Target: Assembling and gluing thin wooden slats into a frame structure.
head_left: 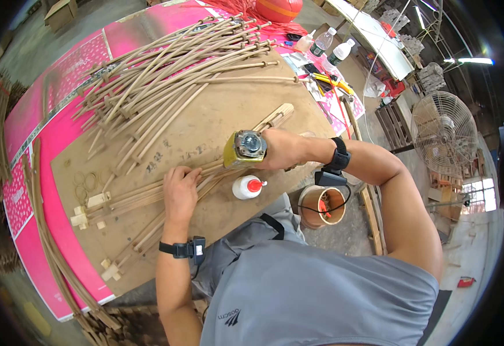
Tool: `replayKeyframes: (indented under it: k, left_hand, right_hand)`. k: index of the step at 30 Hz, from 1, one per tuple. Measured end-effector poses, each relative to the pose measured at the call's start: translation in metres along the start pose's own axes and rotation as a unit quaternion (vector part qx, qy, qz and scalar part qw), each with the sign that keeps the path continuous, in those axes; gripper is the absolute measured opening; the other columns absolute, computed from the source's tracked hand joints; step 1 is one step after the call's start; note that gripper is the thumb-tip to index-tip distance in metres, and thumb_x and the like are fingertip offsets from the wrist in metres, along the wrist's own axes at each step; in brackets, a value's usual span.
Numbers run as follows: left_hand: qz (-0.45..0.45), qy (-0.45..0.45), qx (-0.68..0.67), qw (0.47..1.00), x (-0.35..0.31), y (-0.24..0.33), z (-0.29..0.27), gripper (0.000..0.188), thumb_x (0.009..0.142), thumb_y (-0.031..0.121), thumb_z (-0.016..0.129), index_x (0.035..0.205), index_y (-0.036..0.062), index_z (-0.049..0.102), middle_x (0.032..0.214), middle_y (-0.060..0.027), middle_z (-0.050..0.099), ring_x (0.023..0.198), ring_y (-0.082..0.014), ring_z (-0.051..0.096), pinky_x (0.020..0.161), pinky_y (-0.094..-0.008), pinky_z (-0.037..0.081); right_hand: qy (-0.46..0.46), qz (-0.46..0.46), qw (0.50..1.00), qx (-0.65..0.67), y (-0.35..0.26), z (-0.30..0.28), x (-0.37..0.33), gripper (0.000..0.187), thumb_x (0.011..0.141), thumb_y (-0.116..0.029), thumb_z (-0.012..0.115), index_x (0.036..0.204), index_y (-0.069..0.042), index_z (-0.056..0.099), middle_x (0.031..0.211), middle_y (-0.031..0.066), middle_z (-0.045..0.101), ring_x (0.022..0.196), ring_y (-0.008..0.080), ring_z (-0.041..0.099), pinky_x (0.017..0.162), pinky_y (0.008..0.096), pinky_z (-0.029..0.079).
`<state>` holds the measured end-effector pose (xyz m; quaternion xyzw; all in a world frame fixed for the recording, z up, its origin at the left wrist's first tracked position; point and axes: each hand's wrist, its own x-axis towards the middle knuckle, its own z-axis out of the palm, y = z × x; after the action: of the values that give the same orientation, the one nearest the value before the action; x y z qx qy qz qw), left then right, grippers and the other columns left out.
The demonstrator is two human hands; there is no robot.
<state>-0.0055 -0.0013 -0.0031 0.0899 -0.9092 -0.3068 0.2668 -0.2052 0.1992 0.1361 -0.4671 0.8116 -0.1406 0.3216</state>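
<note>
My right hand [280, 149] is wrapped round the grip of a yellow-green nail gun [234, 151] with a round grey metal cap. The tool stands over a bundle of thin wooden rods [136, 199] lying on a brown board; its nose is hidden beneath its body. Left of it, my left hand [181, 187] presses on the rods, its fingers bent over them. Small pale wood blocks [79, 219] sit at the rods' left ends. Close below the nail gun, a white squeeze bottle with a red cap [249, 187] rests on the board.
A large heap of wooden rods with knobbed ends [177, 75] covers the far side. Rubber bands [85, 183] lie at left. Clear bottles [339, 53] and yellow-handled pliers [335, 82] are at far right. Beside the table stand a round bin [321, 216] and a fan [445, 134].
</note>
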Motion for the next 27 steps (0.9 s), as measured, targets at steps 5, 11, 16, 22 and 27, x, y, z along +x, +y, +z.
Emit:
replayKeyframes:
  k: [5,11,16,22,27]
  left_hand:
    - [0.0,-0.004,-0.003,1.0,0.0,0.0,0.001,0.018,0.08,0.006,0.075,0.097,0.0071,0.079,0.091,-0.0075,0.065,0.092,-0.029,0.06,0.083,-0.0414,0.047]
    - [-0.001,0.002,0.0,1.0,-0.002,0.0,0.001,0.018,0.08,0.007,0.076,0.098,0.0077,0.079,0.091,-0.0078,0.064,0.092,-0.0295,0.06,0.083,-0.042,0.047]
    - [0.003,-0.004,0.004,1.0,-0.001,-0.003,0.004,0.017,0.082,0.007,0.075,0.098,0.008,0.079,0.091,-0.0076,0.064,0.093,-0.0297,0.06,0.083,-0.0419,0.048]
    - [0.008,-0.014,0.029,0.999,-0.001,0.0,0.001,0.014,0.084,0.009,0.075,0.097,0.0078,0.079,0.092,-0.0078,0.064,0.093,-0.0298,0.06,0.082,-0.0417,0.047]
    - [0.028,-0.02,0.029,0.999,0.004,0.002,0.001,0.015,0.085,0.01,0.075,0.099,0.0066,0.078,0.093,-0.0079,0.064,0.093,-0.0292,0.059,0.083,-0.0409,0.048]
  right_hand:
    - [0.02,-0.014,0.999,0.036,0.014,0.005,-0.004,0.034,0.08,-0.027,0.077,0.098,0.001,0.07,0.085,0.0238,0.072,0.079,0.038,0.071,0.073,0.0434,0.058]
    - [0.01,0.007,1.0,0.02,0.007,0.003,-0.007,0.034,0.082,-0.03,0.076,0.096,0.0,0.07,0.086,0.0232,0.072,0.081,0.0384,0.071,0.074,0.0438,0.058]
    - [0.017,0.016,1.0,0.006,0.005,0.007,-0.009,0.034,0.084,-0.031,0.074,0.097,0.0,0.07,0.087,0.0235,0.072,0.082,0.0389,0.071,0.074,0.0447,0.058]
    - [0.055,0.006,0.996,0.076,0.013,0.009,-0.021,0.036,0.083,-0.03,0.079,0.103,-0.001,0.072,0.086,0.0208,0.073,0.081,0.0343,0.071,0.076,0.0427,0.057]
    - [0.207,-0.015,0.972,0.111,0.054,-0.015,-0.062,0.039,0.082,-0.03,0.081,0.107,-0.002,0.072,0.086,0.0157,0.073,0.08,0.0277,0.07,0.076,0.0411,0.055]
